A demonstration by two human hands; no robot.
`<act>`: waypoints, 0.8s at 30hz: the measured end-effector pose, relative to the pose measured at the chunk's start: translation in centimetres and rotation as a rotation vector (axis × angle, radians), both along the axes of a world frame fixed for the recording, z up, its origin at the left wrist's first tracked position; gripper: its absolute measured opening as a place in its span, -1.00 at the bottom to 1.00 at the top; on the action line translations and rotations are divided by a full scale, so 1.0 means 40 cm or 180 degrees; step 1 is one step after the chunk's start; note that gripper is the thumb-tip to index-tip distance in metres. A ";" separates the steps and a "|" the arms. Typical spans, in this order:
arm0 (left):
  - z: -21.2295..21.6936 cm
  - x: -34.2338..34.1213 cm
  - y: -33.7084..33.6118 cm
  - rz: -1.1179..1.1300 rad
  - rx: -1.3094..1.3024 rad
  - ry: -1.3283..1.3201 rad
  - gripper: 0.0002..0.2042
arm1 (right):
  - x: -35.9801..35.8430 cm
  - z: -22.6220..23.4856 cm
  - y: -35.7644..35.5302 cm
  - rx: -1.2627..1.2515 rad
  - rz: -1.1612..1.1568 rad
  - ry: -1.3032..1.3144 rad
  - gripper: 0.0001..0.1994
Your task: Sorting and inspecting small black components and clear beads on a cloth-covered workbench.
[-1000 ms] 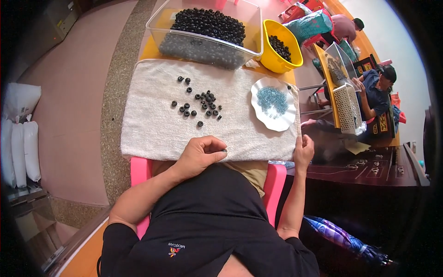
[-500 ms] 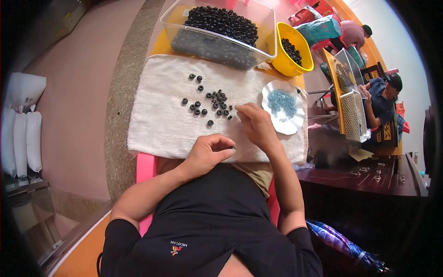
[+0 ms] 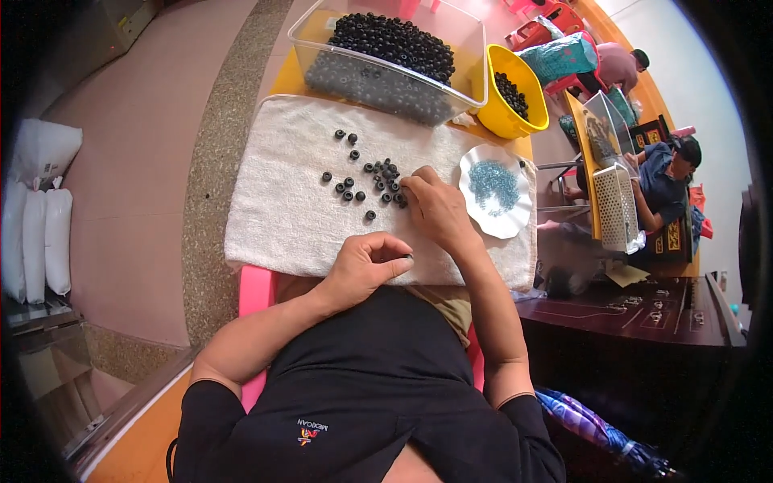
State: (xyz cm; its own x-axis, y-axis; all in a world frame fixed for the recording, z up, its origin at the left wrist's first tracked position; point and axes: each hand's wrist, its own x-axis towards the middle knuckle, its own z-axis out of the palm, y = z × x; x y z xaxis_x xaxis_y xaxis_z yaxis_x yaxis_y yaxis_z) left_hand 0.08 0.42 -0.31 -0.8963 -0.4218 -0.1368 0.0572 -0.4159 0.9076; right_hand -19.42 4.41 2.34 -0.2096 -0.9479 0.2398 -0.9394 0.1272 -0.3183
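On the left, our left hand rests at the near edge of the white towel, fingers pinched on a small black ring. Right of it, our right hand reaches into the loose black rings, fingertips closing on one, we judge; whether it is gripped we cannot tell. Next likely calls for a clean single pick. Far right lie a white plate of blue bits and a yellow bowl; nothing blocks us.
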 end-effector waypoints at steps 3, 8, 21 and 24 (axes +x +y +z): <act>0.002 0.000 -0.003 0.0021 0.0049 0.0003 -0.85 | -0.010 -0.010 0.010 -0.0089 -0.0030 -0.0177 -0.90; 0.009 0.003 -0.004 0.0070 0.0234 -0.0004 -0.84 | -0.006 -0.006 0.019 -0.0378 0.0011 -0.0282 -0.90; 0.009 0.001 -0.004 0.0102 0.0139 0.0017 -0.85 | -0.018 -0.005 0.032 -0.0849 0.0244 -0.1014 -0.88; 0.012 0.003 -0.005 0.0106 0.0092 -0.0003 -0.85 | -0.023 -0.011 0.033 -0.0902 0.0329 -0.0963 -0.87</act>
State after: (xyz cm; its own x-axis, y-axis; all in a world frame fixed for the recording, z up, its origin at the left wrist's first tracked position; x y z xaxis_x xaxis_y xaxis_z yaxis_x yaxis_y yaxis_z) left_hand 0.19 0.22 0.19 -0.8817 -0.4472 -0.1503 0.0705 -0.4399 0.8952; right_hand -20.34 5.73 1.88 -0.2180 -0.8731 0.4361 -0.8014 -0.0948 -0.5905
